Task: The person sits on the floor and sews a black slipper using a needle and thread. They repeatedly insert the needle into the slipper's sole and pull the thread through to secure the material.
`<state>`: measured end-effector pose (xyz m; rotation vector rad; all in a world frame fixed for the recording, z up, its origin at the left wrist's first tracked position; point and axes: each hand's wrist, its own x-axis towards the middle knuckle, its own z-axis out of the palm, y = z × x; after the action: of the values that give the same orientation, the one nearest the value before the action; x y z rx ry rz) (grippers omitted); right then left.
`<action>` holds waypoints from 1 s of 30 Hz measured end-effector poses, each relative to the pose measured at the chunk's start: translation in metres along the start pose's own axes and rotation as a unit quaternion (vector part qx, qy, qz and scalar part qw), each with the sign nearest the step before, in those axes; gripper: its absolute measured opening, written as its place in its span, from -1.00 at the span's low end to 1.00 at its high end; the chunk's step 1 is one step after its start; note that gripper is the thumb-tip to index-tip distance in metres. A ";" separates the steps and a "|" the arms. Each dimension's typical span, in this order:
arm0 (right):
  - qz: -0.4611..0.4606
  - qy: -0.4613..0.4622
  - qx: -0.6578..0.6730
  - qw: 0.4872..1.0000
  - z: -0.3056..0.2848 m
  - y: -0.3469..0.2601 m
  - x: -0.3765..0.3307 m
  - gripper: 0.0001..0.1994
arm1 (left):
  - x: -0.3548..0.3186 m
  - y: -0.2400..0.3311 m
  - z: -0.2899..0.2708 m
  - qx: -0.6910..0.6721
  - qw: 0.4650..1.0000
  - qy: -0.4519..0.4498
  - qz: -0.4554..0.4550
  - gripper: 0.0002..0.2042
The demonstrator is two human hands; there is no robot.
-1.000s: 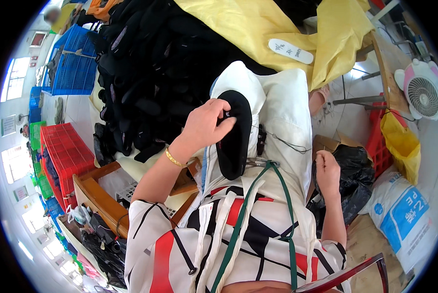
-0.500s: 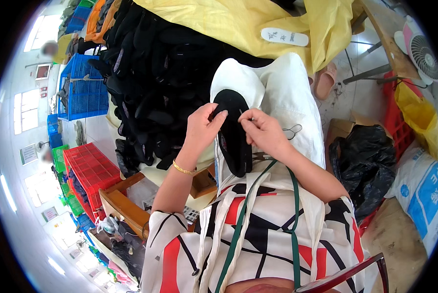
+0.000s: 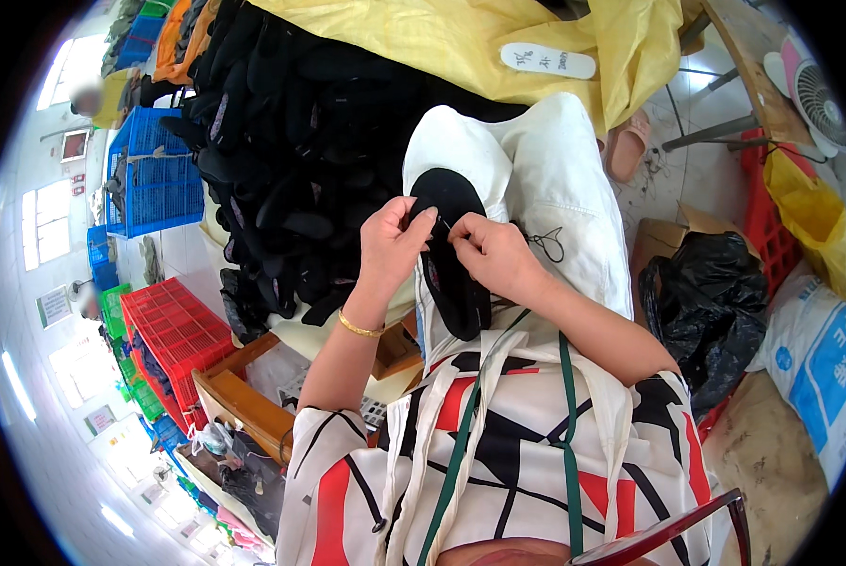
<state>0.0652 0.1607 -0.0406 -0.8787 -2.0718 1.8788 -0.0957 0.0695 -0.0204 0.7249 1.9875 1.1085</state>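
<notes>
A black cloth shoe (image 3: 459, 297) lies on my lap over white trousers (image 3: 560, 179), its toe pointing away from me. My left hand (image 3: 390, 245) is closed on the left edge of the shoe's opening, thumb and fingers pinching the rim. Over the opening, my right hand (image 3: 489, 250) is closed in a pinch on a thin, pale needle (image 3: 446, 226), whose tip is near the left thumb. Dark thread (image 3: 550, 245) lies in loose loops on the trousers beside the right hand. The inside of the shoe is partly hidden by the fingers.
A big heap of black shoes (image 3: 291, 170) lies ahead to the left. Beyond my knees is yellow sheeting (image 3: 423, 47) with a white insole (image 3: 547, 60) on it. A wooden drawer (image 3: 243, 396) stands at left; a black plastic bag (image 3: 706, 302) sits at right.
My right hand has moved slightly left, closer to the left hand, with the needle. The thread loops beside it have shifted. My left hand keeps its hold on the shoe.
</notes>
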 end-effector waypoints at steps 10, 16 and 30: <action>-0.074 0.039 -0.097 0.992 0.012 0.011 0.007 -0.90 | 0.003 0.002 -0.001 0.058 0.998 0.011 -0.015 -0.87; -0.185 0.099 -0.250 0.945 0.030 0.028 0.003 -0.87 | 0.009 0.002 -0.002 -0.020 0.997 -0.005 -0.078 -0.88; -0.172 0.041 -0.307 0.935 0.012 0.021 0.004 -0.88 | 0.015 0.016 -0.003 -0.030 0.993 -0.035 -0.111 -0.86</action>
<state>0.0615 0.1535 -0.0640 -0.6223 -2.5925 1.0077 -0.1044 0.0866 -0.0103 0.4916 1.9132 0.9925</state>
